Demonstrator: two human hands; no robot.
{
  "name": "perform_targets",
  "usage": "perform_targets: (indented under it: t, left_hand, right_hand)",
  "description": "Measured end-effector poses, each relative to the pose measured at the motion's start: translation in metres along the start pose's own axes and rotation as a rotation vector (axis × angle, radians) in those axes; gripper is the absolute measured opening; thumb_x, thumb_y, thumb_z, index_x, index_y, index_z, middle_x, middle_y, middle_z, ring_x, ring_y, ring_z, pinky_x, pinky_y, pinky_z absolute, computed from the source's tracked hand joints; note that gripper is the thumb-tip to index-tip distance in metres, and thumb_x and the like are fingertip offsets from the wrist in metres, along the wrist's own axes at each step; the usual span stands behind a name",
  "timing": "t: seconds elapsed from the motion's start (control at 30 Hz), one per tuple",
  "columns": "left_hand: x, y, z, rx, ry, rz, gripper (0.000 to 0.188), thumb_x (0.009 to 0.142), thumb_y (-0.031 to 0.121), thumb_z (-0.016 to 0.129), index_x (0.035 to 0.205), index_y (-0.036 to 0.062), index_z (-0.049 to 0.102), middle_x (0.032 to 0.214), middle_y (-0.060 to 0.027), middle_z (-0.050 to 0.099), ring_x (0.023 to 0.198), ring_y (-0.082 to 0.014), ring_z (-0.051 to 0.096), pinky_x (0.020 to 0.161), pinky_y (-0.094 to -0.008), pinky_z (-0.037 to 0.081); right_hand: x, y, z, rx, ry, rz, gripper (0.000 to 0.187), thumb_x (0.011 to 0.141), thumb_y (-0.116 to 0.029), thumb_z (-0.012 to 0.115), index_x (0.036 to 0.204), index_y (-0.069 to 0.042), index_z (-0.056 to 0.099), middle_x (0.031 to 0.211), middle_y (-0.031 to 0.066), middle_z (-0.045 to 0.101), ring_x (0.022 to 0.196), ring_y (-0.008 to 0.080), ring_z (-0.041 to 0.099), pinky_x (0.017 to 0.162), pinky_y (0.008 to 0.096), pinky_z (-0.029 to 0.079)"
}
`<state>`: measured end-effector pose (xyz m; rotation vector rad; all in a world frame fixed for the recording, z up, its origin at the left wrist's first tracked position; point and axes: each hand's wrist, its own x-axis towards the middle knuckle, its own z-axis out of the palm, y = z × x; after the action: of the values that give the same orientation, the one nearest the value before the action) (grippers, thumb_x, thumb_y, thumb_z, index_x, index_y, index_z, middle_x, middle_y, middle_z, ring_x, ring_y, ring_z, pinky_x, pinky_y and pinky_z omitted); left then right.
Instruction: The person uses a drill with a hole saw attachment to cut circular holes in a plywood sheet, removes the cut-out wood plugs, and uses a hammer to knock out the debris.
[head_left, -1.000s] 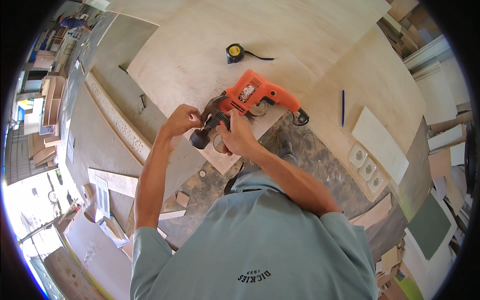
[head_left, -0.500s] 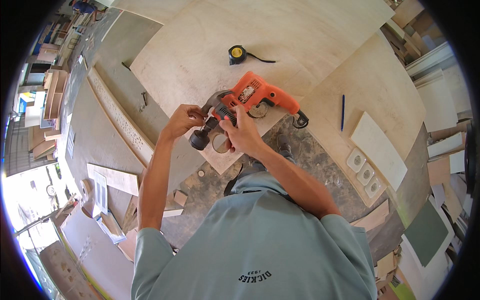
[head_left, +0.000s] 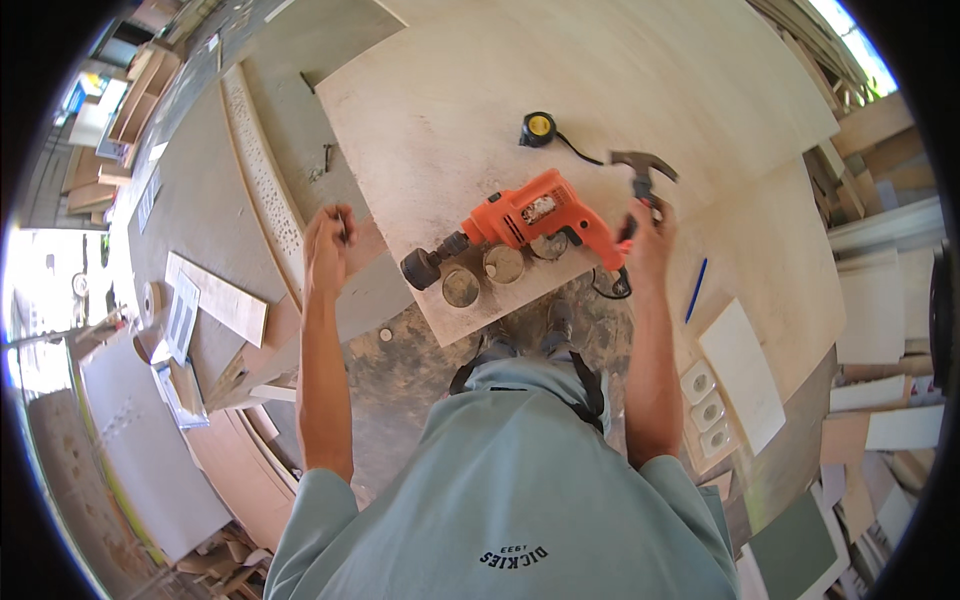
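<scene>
My right hand (head_left: 651, 236) is wrapped round the handle of a claw hammer (head_left: 643, 170), lifted beside the grip end of an orange power drill (head_left: 520, 214). The drill lies on a pale wooden board (head_left: 465, 318), with a dark hole saw (head_left: 421, 268) on its chuck. Next to the drill, several round holes run along the board's near edge. To the left, away from the drill, my left hand (head_left: 326, 240) is closed, with something small and dark at its fingertips that I cannot make out.
Behind the drill sits a tape measure (head_left: 538, 129) with a black strap. A blue pencil (head_left: 696, 290), a white panel (head_left: 743, 375) and a strip with round sockets (head_left: 707, 411) lie at the right. A perforated strip (head_left: 260, 170) runs along the left.
My right hand has carried the hammer from over the drill's front to the right. My left hand has drawn away leftward from the drill. The whole view has shifted and turned somewhat.
</scene>
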<state>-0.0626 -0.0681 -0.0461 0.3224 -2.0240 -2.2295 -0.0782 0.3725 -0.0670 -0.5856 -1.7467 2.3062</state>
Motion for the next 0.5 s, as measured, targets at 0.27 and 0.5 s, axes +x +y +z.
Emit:
perform_targets:
  t: [0.27,0.5]
  left_hand:
    - [-0.088,-0.038,-0.009,0.533,-0.200,-0.036,0.062,0.067,0.014,0.080,0.124,0.0084,0.058,0.081,0.0032,0.050,0.066,-0.0073,0.040,0.062,-0.0232,0.035]
    - [-0.083,-0.030,0.022,0.772,-0.199,0.034,0.073,0.059,0.024,0.092,0.123,0.0123,0.060,0.077,0.0020,0.048,0.065,-0.0098,0.041,0.060,-0.0280,0.037]
  right_hand:
    - [0.062,0.028,-0.108,-0.217,0.113,0.064,0.027,0.090,-0.021,0.068,0.106,-0.003,0.055,0.065,0.0046,0.057,0.045,0.0135,0.053,0.039,0.0253,0.040]
    - [0.067,0.019,-0.107,-0.379,0.114,0.088,0.024,0.090,-0.024,0.067,0.099,-0.004,0.058,0.065,0.0040,0.058,0.046,0.0114,0.053,0.040,0.0223,0.039]
